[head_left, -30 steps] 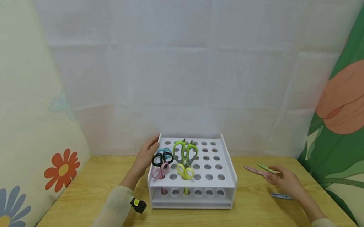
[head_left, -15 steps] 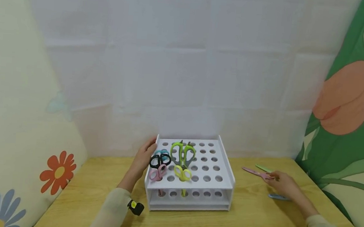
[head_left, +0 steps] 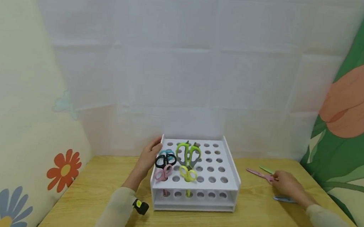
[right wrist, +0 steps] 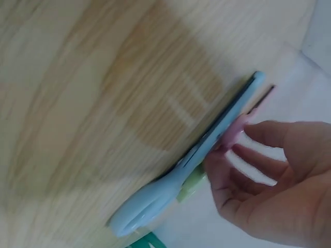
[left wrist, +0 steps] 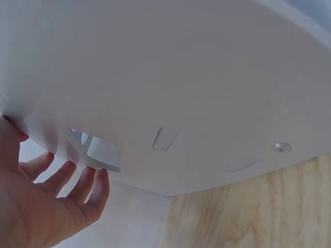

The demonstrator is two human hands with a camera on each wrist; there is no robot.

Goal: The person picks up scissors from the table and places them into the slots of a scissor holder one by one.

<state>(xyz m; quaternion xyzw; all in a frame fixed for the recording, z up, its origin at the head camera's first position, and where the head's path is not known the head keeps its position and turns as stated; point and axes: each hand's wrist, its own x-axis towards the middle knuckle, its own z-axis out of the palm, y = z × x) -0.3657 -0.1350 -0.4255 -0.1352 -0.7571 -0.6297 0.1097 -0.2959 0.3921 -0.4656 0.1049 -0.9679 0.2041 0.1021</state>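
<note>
My left hand [head_left: 148, 157] rests at the left side of a white rack [head_left: 197, 186] with rows of round holes. In the left wrist view its fingertips [left wrist: 100, 176] press the side panel [left wrist: 207, 103] near a cut-out. On the table to the right, my right hand [head_left: 287, 184] pinches pink scissors [head_left: 257, 173] by the handle end, between thumb and fingers. Blue scissors [right wrist: 155, 194] lie close beside that hand. Behind the pink pair are green scissors [head_left: 265, 169], partly hidden by the hand.
Several scissors stand in the rack's left part, handles up: black-handled [head_left: 166, 158], teal [head_left: 167, 151], pink-handled [head_left: 166, 168], yellow [head_left: 189, 172] and lime-green [head_left: 177, 149]. White cloth [head_left: 185, 74] hangs behind the wooden table [head_left: 98, 192], and patterned sheets flank it.
The right hand has lowered onto the pink scissors' handles and its fingers have come together there. The left hand stays at the rack. The head view has shifted slightly.
</note>
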